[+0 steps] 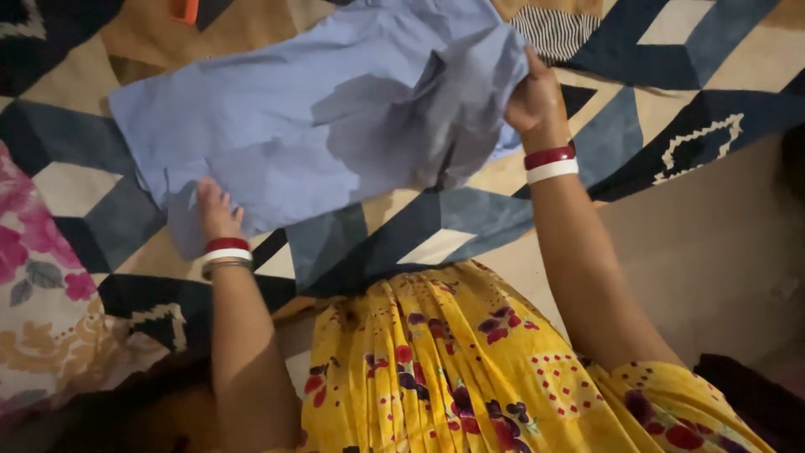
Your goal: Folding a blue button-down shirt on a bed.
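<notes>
A pale blue cloth garment (285,117) lies spread over a patterned rug (637,59). My left hand (216,210) rests on the garment's near left edge, fingers pressing the fabric down. My right hand (534,99) grips the garment's right edge and lifts it a little, so the cloth folds and bunches there. Both wrists wear red and white bangles. My yellow floral dress (453,369) fills the bottom middle.
The rug has a geometric pattern of blue, black, beige and white. A pink floral fabric (38,294) lies at the left edge. A small orange object (186,10) shows at the top. Bare beige floor (721,243) lies to the right.
</notes>
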